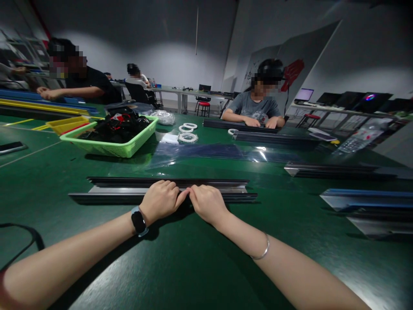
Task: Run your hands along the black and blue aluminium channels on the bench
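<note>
A long black metal channel (109, 197) with a silvery inner floor lies lengthwise in front of me on the green table (180, 262). My left hand (163, 199), with a watch on its wrist, is closed over the channel's near wall around the middle. Just to the right, my right hand (209, 203) grips the same wall with curled fingers. The thumbs meet between the two hands. Most fingertips are hidden behind the knuckles, so anything small under them cannot be made out.
Beyond the channel lie clear plastic film (206, 151) and white tape rolls (188, 137). A green basket (129, 148) of black parts stands back left. More channels (364, 199) lie at right. Across the table a person (254, 107) handles a dark channel (226, 124).
</note>
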Action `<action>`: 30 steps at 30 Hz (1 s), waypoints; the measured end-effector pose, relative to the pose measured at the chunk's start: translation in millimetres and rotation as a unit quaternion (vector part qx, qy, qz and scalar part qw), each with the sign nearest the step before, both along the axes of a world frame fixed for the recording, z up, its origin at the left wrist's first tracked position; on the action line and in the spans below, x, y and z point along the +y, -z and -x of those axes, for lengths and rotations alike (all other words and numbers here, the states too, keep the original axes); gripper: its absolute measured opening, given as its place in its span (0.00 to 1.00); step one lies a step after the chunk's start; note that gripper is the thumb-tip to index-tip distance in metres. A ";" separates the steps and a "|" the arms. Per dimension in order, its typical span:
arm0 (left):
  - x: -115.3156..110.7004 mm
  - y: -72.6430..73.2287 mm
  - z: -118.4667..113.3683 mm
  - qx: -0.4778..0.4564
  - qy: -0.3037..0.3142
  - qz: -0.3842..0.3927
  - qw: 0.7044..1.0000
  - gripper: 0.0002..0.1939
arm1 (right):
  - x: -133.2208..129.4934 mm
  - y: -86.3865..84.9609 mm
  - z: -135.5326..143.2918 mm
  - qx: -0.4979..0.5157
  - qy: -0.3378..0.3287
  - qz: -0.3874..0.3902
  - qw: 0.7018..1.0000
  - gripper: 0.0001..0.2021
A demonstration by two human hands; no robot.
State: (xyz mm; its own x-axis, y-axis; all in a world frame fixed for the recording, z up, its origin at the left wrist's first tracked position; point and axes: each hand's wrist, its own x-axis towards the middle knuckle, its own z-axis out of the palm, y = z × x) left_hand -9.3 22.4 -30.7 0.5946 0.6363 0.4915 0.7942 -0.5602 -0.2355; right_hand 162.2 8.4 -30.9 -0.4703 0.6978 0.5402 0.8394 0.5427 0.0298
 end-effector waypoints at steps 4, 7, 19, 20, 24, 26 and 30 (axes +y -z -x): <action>-2.2 -2.0 0.4 0.000 0.011 -0.016 1.000 0.19 | 3.4 2.1 -2.1 0.004 0.011 0.008 1.000 0.18; -4.4 -3.9 1.6 0.006 0.014 -0.035 0.999 0.17 | 5.4 3.8 -2.7 0.010 0.015 0.004 1.000 0.19; -0.1 -2.7 9.9 -0.022 -0.015 -0.051 0.998 0.18 | 19.4 6.1 -27.7 0.029 0.035 -0.064 0.997 0.21; 0.2 -1.9 9.6 -0.024 -0.017 -0.050 0.998 0.18 | 18.6 5.5 -27.4 0.027 0.033 -0.065 0.997 0.21; 1.3 0.9 7.7 -0.023 -0.021 -0.043 0.999 0.20 | 8.9 2.3 -14.7 0.024 -0.006 -0.042 0.999 0.18; 2.0 1.3 7.1 -0.027 -0.017 -0.045 0.998 0.21 | 3.9 0.9 -6.3 0.029 -0.018 -0.017 0.999 0.17; 2.6 1.0 6.6 -0.024 -0.018 -0.041 0.999 0.22 | 2.1 0.9 1.4 0.019 -0.007 0.012 1.000 0.18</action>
